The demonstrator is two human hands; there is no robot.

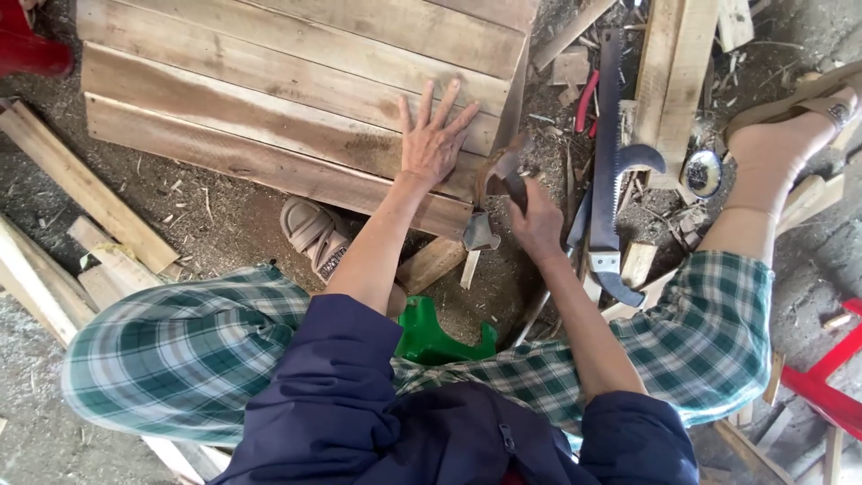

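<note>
Hammer (489,202) sits in right hand (537,220), fist wrapped round the handle, metal head pointing down near the front corner of a wooden panel (287,90). Handle end is blurred. Left hand (434,139) lies flat on the panel w/ fingers spread wide, palm down, holding nothing, just pressing on the boards near the right edge. Panel is made of several long planks side by side, lying on the floor (206,220), which is dirt covered w/ sawdust & wood chips.

Right of the hammer: a hand saw (611,153) w/ blue-grey handle lies on the floor among offcuts, and a red-handled tool (585,101) just beyond it, type unclear. Loose wood strips (81,184) lie at left. Person sits low on a green stool (431,337), in checked trousers & dark blue top, sandalled foot (314,233) just below the panel's front edge, other foot (781,144) well apart at right. Red plastic piece (822,382) at lower right edge.
</note>
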